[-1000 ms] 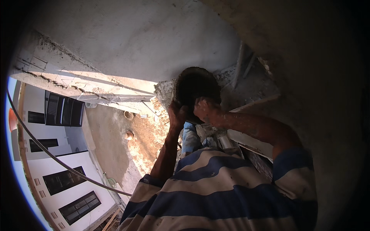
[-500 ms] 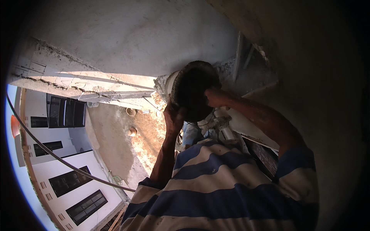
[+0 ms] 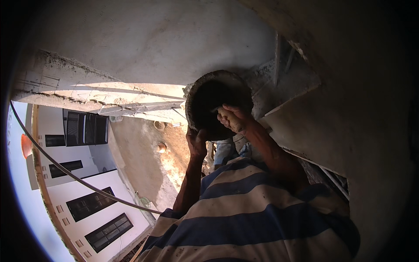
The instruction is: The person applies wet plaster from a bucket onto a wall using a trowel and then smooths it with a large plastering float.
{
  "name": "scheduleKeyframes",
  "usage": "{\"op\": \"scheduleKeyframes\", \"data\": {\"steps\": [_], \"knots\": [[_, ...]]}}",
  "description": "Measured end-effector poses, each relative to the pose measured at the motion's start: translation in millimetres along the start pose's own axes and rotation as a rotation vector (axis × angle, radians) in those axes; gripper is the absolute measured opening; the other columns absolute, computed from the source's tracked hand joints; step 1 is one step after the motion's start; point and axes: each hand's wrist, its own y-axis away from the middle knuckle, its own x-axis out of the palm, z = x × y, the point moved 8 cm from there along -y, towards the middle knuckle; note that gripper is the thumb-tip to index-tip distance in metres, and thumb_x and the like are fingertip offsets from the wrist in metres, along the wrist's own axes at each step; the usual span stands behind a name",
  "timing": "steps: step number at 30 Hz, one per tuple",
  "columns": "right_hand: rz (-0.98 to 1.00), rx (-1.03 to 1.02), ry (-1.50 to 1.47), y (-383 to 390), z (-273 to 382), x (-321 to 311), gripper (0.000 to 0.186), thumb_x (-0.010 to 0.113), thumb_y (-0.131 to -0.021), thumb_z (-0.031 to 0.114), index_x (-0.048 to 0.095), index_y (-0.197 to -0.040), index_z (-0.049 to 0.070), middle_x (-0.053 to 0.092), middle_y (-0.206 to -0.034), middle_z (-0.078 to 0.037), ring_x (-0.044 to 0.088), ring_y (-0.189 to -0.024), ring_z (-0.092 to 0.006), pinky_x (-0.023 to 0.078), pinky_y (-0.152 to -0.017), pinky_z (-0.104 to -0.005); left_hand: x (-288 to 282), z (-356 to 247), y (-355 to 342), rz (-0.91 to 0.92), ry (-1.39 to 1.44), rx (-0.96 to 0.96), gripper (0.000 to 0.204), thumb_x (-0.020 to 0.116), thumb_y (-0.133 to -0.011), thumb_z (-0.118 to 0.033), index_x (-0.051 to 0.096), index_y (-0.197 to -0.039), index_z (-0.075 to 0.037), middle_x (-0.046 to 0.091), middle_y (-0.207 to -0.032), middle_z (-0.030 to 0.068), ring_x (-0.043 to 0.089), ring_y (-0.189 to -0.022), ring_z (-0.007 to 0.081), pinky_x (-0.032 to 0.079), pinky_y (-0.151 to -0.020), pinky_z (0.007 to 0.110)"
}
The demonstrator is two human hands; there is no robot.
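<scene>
A round bucket [image 3: 190, 109] with a mortar-crusted rim is held in front of my body, its dark mouth facing me. My left hand [image 3: 197, 143] grips the near-left part of its rim, thumb at the edge. My right hand [image 3: 233, 118] is closed round the wooden handle of a trowel [image 3: 238, 125], over the bucket's mouth. Only the handle and a bit of metal shank show; the blade is lost in the dark inside. What the bucket contains is too dark to make out.
A grey plastered wall [image 3: 174, 43] rises just beyond the bucket, and another surface [image 3: 314, 126] stands close on my right. At left, far below, lies a yard with a clay-coloured pot [image 3: 161, 147]. A dark cable [image 3: 78, 179] crosses the left side before a white building [image 3: 94, 187].
My right hand has come from the bucket's right side nearer to me, with the trowel handle now visible. The bucket's mouth faces me more fully. My left hand stays on the rim.
</scene>
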Motion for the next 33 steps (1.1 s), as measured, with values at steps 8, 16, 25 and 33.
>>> {"op": "scheduleKeyframes", "data": {"steps": [8, 16, 25, 33], "knots": [[-0.112, 0.063, -0.088, 76.3, 3.2, -19.5, 0.033, 0.053, -0.096, 0.032, 0.053, -0.104, 0.000, 0.056, -0.089, -0.013, 0.057, -0.065, -0.0130, 0.050, -0.052, -0.0210, 25.4, -22.5, 10.0, -0.026, -0.025, 0.196, 0.055, 0.055, -0.084, -0.021, 0.046, -0.130, 0.008, 0.059, -0.119, 0.0147, 0.056, -0.107, 0.0195, 0.044, -0.093, 0.032], [-0.458, -0.406, 2.436, 102.0, 79.9, 26.8, 0.019, 0.059, -0.090, 0.022, 0.063, -0.097, 0.006, 0.065, -0.083, -0.013, 0.066, -0.080, -0.0280, 0.052, -0.067, -0.0396, 30.2, 23.7, 3.8, -0.193, -0.441, 0.104, 0.068, 0.062, -0.074, -0.008, 0.041, -0.136, 0.009, 0.057, -0.075, 0.0117, 0.056, -0.069, 0.0202, 0.049, -0.066, 0.033], [-0.220, 0.010, 2.471, 57.5, 45.7, 25.1, 0.030, 0.058, -0.082, 0.018, 0.064, -0.109, 0.006, 0.067, -0.098, -0.021, 0.064, -0.096, -0.0391, 0.052, -0.080, -0.0491, 23.9, 7.1, 21.0, -0.254, -0.639, 0.000, 0.075, 0.063, -0.075, -0.013, 0.035, -0.143, 0.004, 0.062, -0.073, 0.0169, 0.061, -0.061, 0.0233, 0.049, -0.057, 0.037], [-0.264, -0.056, 2.398, 34.8, 92.8, 49.9, 0.030, 0.058, -0.083, 0.015, 0.061, -0.110, 0.004, 0.067, -0.091, -0.024, 0.065, -0.091, -0.0397, 0.053, -0.078, -0.0481, -17.3, 15.4, -8.7, -0.312, -0.638, -0.087, 0.078, 0.066, -0.070, -0.009, 0.040, -0.143, -0.004, 0.066, -0.107, 0.0219, 0.063, -0.075, 0.0258, 0.052, -0.070, 0.036]]}}
